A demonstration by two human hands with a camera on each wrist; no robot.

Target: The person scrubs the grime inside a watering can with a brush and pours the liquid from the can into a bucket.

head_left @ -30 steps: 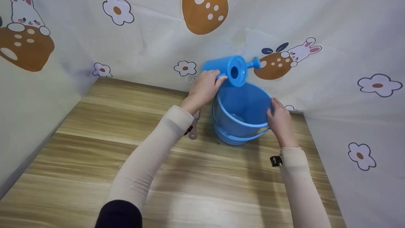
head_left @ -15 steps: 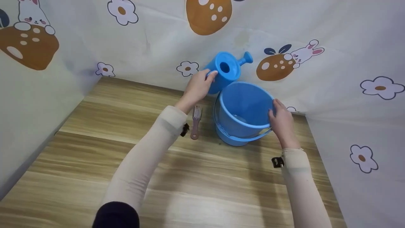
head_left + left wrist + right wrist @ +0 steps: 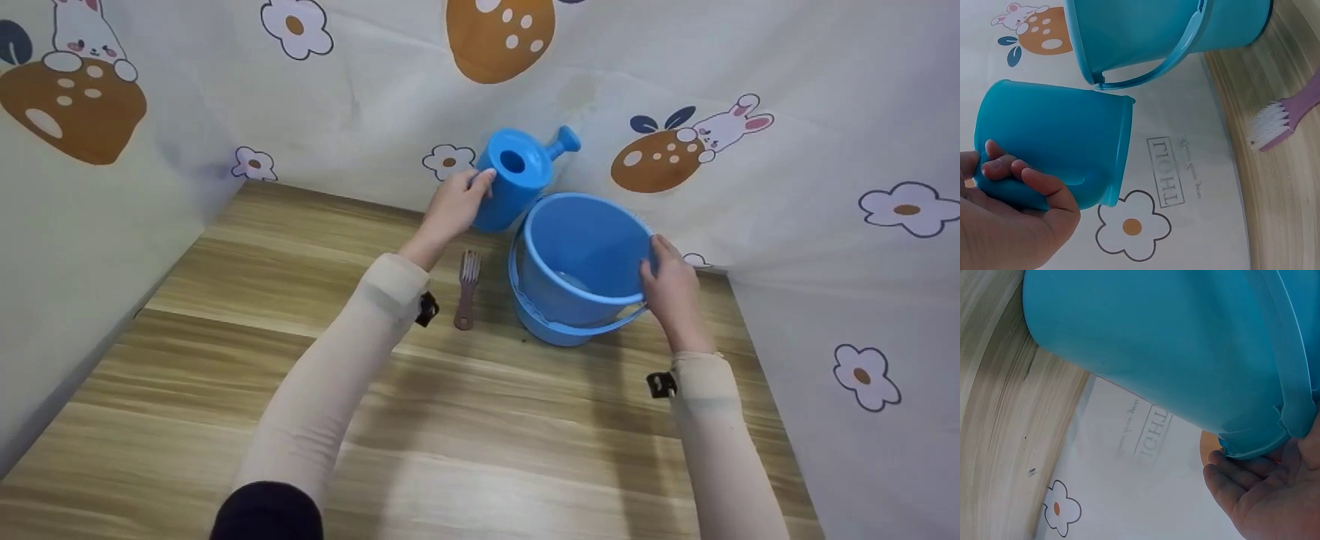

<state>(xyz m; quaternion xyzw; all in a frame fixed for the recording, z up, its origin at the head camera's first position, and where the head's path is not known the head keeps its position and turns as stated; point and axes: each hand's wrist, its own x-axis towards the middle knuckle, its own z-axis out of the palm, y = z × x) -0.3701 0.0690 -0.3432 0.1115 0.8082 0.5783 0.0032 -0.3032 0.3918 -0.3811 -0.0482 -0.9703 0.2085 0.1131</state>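
Note:
My left hand (image 3: 450, 210) grips the handle of a blue watering can (image 3: 513, 180), its fingers curled round the handle in the left wrist view. The can is held nearly upright with its round top opening facing up and its spout (image 3: 564, 141) pointing right. Its base shows above the table in the left wrist view. To its right a blue bucket (image 3: 559, 296) stands on the table, its handle hanging down the front. My right hand (image 3: 673, 289) holds the bucket's right rim, thumb inside and fingers outside. A little clear liquid shows at the bucket's bottom.
A brush (image 3: 466, 291) with a purple handle and white bristles lies on the wooden table (image 3: 225, 360), left of the bucket. Behind stands a white patterned cloth wall (image 3: 375, 97), close to the can and bucket. More cloth walls rise at left and right.
My left hand has moved left and down with the watering can, which has turned from tilted over the bucket to nearly upright beside it. The right hand keeps its hold on the rim.

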